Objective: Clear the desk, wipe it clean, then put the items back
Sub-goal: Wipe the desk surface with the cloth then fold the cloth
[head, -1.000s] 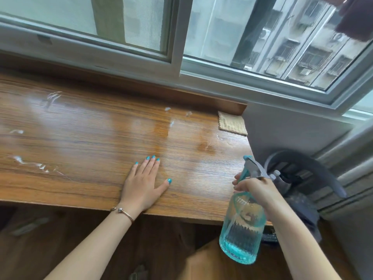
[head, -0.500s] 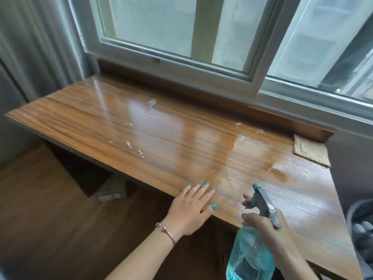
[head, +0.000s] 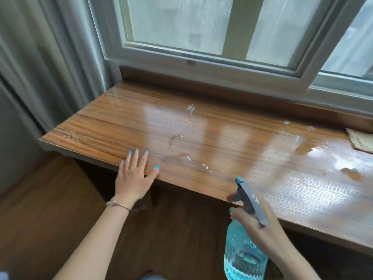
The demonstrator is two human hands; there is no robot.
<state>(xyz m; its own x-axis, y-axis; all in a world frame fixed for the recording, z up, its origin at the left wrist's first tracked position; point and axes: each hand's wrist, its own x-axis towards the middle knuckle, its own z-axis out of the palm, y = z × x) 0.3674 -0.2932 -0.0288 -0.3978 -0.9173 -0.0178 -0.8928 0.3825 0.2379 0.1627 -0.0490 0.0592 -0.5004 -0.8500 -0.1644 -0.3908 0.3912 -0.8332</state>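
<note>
Wood-grain desk (head: 113,126) is seen beneath a window (head: 201,27), its surface marked with wet streaks (head: 187,158) and a shiny wet patch towards the right. The left hand (head: 134,174) is laid flat on the front edge, fingers straight and slightly spread, holding nothing. A blue spray bottle (head: 242,253) is gripped at its neck by the right hand (head: 260,229), fingers curled around the trigger, in front of the desk edge. A tan cloth (head: 361,140) lies at the far right. Grey curtains (head: 40,57) hang at the left.
</note>
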